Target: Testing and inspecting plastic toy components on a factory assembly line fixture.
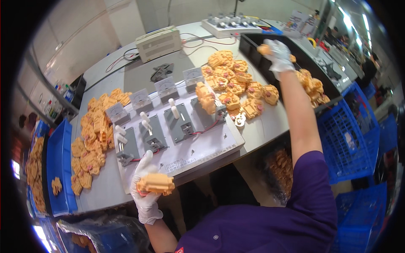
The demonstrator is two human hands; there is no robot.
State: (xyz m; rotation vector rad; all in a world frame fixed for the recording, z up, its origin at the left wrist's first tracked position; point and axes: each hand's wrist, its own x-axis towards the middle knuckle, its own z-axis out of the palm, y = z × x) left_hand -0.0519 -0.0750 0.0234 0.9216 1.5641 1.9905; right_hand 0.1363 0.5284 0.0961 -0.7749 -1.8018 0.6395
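My left hand (144, 169), in a white glove, is closed around a yellow-orange moulded plastic housing (157, 184) at the front edge of a white test board (185, 162). Farther off to the right, my gloved right hand (279, 55) is above a black tray (257, 63), its fingers closed on another yellow-orange housing (264, 49). The board carries several grey fixtures (179, 122) with white pegs, and small analog meters (166, 86) stand behind them. One housing (205, 99) sits upright on the rightmost fixture.
Piles of housings lie left (95, 126) and right (230, 76) of the board. A beige instrument box (158, 43) with cables stands behind, near a second fixture board (230, 28). Blue bins (61, 168) flank the table at left, blue crates (348, 135) at right.
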